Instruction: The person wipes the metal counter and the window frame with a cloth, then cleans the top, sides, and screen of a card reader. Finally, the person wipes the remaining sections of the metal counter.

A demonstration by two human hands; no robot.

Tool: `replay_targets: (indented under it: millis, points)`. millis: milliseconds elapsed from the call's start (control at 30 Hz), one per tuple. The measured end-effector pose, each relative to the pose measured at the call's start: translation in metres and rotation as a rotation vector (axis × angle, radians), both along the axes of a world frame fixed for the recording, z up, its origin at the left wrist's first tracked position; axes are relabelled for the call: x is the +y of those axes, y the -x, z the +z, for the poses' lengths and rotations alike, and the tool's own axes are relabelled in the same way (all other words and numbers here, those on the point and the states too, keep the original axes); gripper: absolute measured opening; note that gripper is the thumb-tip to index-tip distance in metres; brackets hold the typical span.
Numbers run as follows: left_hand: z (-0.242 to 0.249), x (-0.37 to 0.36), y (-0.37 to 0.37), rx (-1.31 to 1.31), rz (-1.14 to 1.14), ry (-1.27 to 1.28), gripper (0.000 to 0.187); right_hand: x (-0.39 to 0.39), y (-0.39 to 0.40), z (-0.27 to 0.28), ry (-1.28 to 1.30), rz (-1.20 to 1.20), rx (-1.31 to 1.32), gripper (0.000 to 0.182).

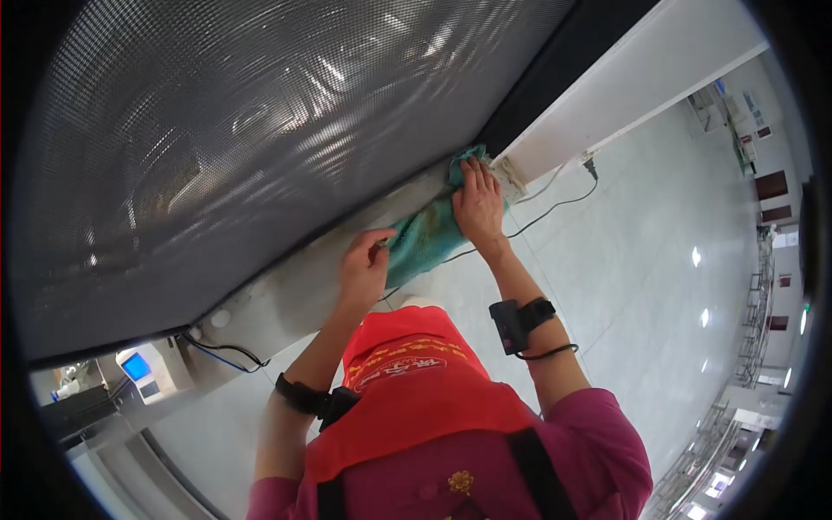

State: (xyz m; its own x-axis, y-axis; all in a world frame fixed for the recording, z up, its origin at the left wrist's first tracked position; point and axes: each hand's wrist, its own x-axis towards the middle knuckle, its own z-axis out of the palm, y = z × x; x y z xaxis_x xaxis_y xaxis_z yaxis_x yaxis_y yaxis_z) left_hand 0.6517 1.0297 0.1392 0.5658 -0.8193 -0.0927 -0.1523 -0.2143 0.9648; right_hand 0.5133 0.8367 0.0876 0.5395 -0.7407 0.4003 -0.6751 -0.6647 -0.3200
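Observation:
A damp-looking teal cloth point(426, 236) with brownish stains lies over a pale ledge point(299, 290) beneath a large dark mesh panel. My right hand point(479, 206) presses on the cloth's far end, fingers close together, holding it against the ledge near the panel's corner. Part of the cloth bunches up by those fingertips. At the cloth's near left edge is my left hand point(364, 267), its fingers curled and its thumb and forefinger closed on the edge. Its other fingertips are partly hidden.
The dark mesh panel point(260, 130) fills the upper left, beside a white beam point(624, 82). A black cable with a plug point(590, 165) runs across the pale floor point(633, 251). Cables point(230, 354) hang at the ledge's left end. A device with a blue screen point(136, 367) stands lower left.

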Motion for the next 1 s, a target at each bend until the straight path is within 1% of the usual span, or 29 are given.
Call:
replay_targets:
  millis: [100, 167, 233, 267, 333, 367, 433, 533, 600, 633, 733, 833, 867, 967, 1000]
  points:
    - [-0.007, 0.004, -0.006, -0.014, 0.051, 0.046, 0.030, 0.029, -0.014, -0.016, -0.056, 0.118, -0.065, 0.051]
    - [-0.011, 0.015, -0.016, 0.004, 0.124, 0.077, 0.030, 0.060, -0.030, -0.003, -0.061, 0.120, -0.039, 0.051]
    - [-0.010, 0.023, -0.027, 0.068, 0.238, 0.096, 0.032, 0.067, -0.034, 0.010, -0.041, 0.164, -0.051, 0.049]
    - [-0.012, 0.023, -0.027, 0.020, 0.225, 0.084, 0.032, 0.068, -0.032, 0.012, -0.031, 0.186, -0.056, 0.048]
    - [-0.016, 0.024, -0.027, -0.076, 0.199, 0.057, 0.033, 0.049, -0.020, 0.003, -0.008, 0.149, -0.036, 0.049]
    - [-0.016, 0.020, -0.022, -0.165, 0.147, 0.017, 0.030, 0.034, -0.012, -0.001, 0.009, 0.137, -0.025, 0.049]
    - [-0.007, 0.004, -0.006, -0.349, 0.059, -0.060, 0.026, 0.007, -0.001, 0.000, 0.082, -0.006, -0.004, 0.048]
    - [0.002, -0.007, 0.012, -0.903, -0.150, 0.087, 0.028, 0.007, -0.007, -0.002, 0.063, -0.016, -0.020, 0.046]
    - [-0.002, -0.002, 0.010, -0.957, -0.204, 0.053, 0.029, 0.031, -0.020, -0.016, 0.022, 0.100, -0.074, 0.046]
    - [-0.006, 0.005, 0.010, -0.981, -0.242, 0.031, 0.030, 0.052, -0.032, -0.017, 0.017, 0.122, -0.057, 0.046]
    - [-0.025, 0.038, -0.008, -0.934, -0.190, -0.035, 0.028, 0.093, -0.052, 0.000, -0.034, 0.238, -0.076, 0.048]
    - [-0.018, 0.059, -0.012, -0.917, -0.179, -0.057, 0.025, 0.092, -0.050, 0.007, -0.070, 0.399, -0.087, 0.044]
    - [-0.014, 0.057, -0.010, -0.947, -0.196, -0.059, 0.025, 0.081, -0.042, 0.011, -0.093, 0.410, -0.053, 0.042]
    - [-0.011, 0.031, 0.000, -0.969, -0.179, -0.042, 0.023, 0.051, -0.023, 0.011, -0.084, 0.194, -0.044, 0.041]
    - [-0.012, 0.021, 0.004, -0.961, -0.190, -0.031, 0.022, 0.043, -0.018, 0.012, -0.060, 0.171, -0.054, 0.040]
